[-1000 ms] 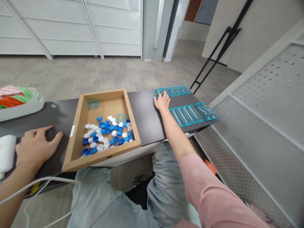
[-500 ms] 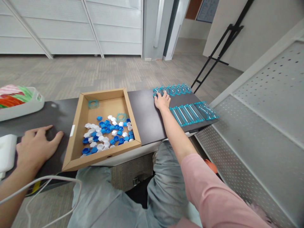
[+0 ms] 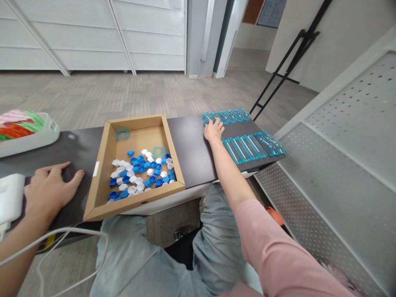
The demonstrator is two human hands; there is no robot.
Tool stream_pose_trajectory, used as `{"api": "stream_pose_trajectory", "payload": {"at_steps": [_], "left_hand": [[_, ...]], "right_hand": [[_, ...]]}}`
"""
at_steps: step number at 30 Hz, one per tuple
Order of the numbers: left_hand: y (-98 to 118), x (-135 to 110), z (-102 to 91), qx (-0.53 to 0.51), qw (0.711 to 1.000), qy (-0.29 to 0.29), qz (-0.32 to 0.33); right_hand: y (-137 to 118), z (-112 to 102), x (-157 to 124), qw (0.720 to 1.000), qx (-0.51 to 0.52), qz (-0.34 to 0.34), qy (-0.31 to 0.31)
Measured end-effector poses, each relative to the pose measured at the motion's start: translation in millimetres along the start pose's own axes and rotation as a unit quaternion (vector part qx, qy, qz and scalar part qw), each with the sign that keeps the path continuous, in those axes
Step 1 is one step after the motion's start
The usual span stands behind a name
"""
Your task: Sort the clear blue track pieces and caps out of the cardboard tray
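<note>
My right hand [image 3: 214, 129] reaches over the far part of the dark table, its fingers bent around the leftmost curved clear tube piece [image 3: 206, 117] with teal ends. That piece stands at the left end of a row of similar curved tube pieces [image 3: 232, 116]. Nearer me is a second row, of straight clear tube pieces [image 3: 244, 149], with wavy ones [image 3: 269, 142] at its right end. My left hand [image 3: 51, 187] rests palm down on the table, fingers spread, holding nothing, between a white plug-like block [image 3: 11, 197] and a cardboard tray [image 3: 100, 165].
The cardboard tray holds many blue and white hexagonal pieces [image 3: 136, 169] and two teal frame-like pieces [image 3: 123, 134]. At far left is a white basket [image 3: 37, 136] of colourful items. A white cable [image 3: 93, 232] loops near my left forearm. A perforated metal panel [image 3: 321, 181] stands right.
My right hand and the end piece of the far row have shifted very slightly to the right. The camera view has moved a little; my left hand stays on the table.
</note>
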State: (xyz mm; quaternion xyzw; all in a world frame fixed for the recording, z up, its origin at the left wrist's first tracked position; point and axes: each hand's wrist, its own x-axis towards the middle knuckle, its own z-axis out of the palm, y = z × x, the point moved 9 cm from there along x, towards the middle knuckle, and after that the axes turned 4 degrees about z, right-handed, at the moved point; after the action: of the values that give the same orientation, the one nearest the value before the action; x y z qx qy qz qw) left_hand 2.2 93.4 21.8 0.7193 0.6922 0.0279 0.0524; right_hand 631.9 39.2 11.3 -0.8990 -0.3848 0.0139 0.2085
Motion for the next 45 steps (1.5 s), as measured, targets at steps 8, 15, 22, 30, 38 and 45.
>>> {"api": "stream_pose_trajectory", "payload": {"at_steps": [8,15,22,30,38,45], "left_hand": [[-3.2,2.3,2.3,0.005,1.0,-0.002,-0.009],[-4.7,2.6,3.3,0.003,1.0,-0.007,-0.014],[-15.7,8.4,10.7,-0.001,1.0,0.003,-0.008],[-19.5,11.6,13.3,-0.002,1.0,0.01,-0.009],[0.5,1.6,0.3,-0.006,1.0,0.007,0.005],[11.2,-12.3,-8.5,-0.046,0.999,0.016,0.021]], "right_hand": [[-15.2,-6.7,-7.9,0.998,0.003,-0.068,0.002],[-17.4,-4.5,-9.5,0.997,-0.028,-0.068,-0.024],[-14.0,-5.7,-8.3,0.998,-0.016,-0.059,-0.028],[-50.8,-11.1,-31.2,0.981,-0.008,-0.195,-0.004],[-100.3,13.1,-78.2,0.907,0.015,-0.403,-0.122],[-96.1,20.9,-66.4,0.927,0.025,-0.342,-0.153]]}}
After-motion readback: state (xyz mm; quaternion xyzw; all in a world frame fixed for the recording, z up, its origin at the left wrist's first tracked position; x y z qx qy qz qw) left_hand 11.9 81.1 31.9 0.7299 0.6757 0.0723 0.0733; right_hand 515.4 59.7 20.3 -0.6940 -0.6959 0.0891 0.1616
